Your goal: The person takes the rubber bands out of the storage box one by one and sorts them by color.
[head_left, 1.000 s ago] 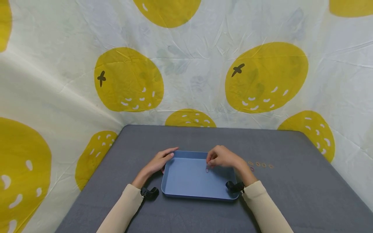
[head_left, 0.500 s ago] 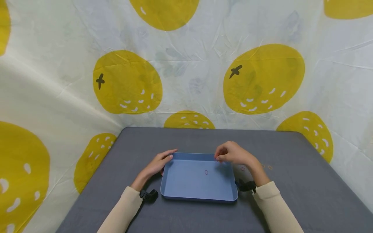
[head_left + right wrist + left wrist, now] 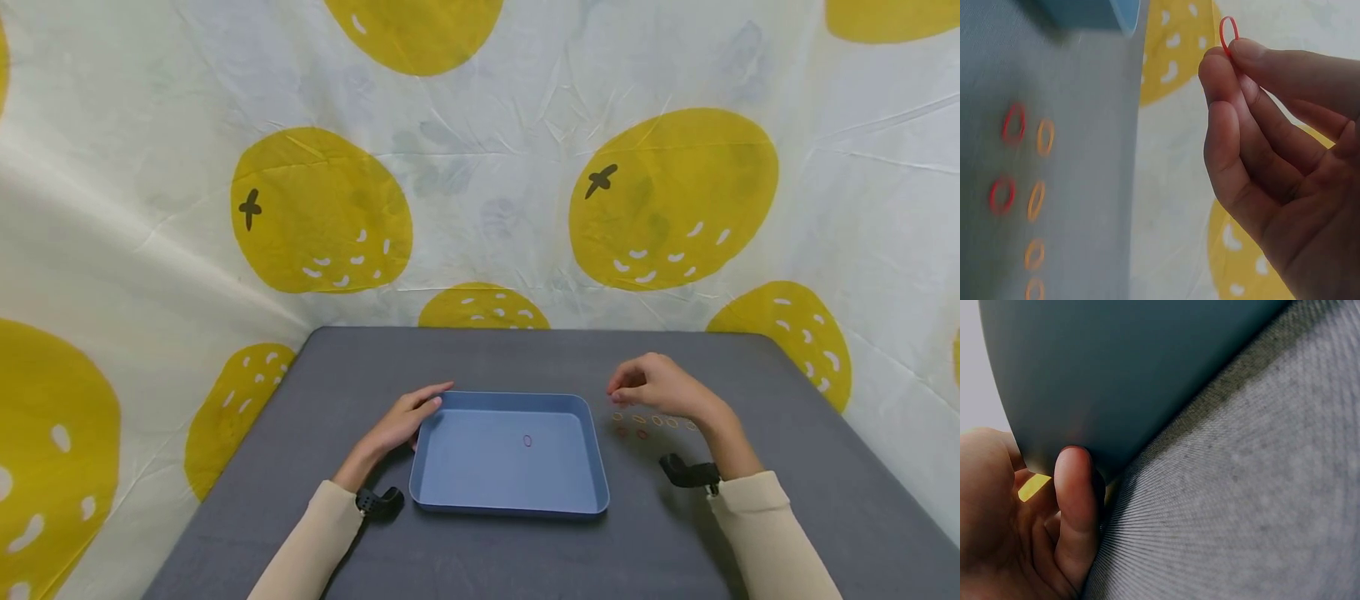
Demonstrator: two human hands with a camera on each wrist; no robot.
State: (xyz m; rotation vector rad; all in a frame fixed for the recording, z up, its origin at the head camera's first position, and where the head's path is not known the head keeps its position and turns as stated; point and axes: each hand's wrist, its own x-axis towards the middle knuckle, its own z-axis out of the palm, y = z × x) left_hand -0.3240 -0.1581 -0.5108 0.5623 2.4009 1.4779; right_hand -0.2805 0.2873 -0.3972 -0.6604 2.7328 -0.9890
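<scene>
My left hand point(image 3: 408, 414) grips the upper left corner of a shallow blue tray point(image 3: 480, 471), thumb at its rim. In the left wrist view a finger point(image 3: 1074, 494) presses the tray's outer wall. One small red rubber band point(image 3: 527, 436) lies on the tray floor. Right of the tray, my right hand point(image 3: 660, 387) hovers over the table, pinching another red rubber band point(image 3: 1221, 32) between thumb and fingertip. Below it several orange rubber bands point(image 3: 1039, 139) lie in a row. Two more red rubber bands point(image 3: 1023, 122) lie beside that row, nearer me.
A grey cloth covers the table point(image 3: 510, 558). Behind and to the left hangs a pale curtain point(image 3: 491, 192) with large yellow fruit prints. Each wrist wears a black camera strap point(image 3: 380, 502).
My right hand has moved right from inside the tray to above the bands on the table, carrying a red rubber band. My left hand has stayed at the tray's corner.
</scene>
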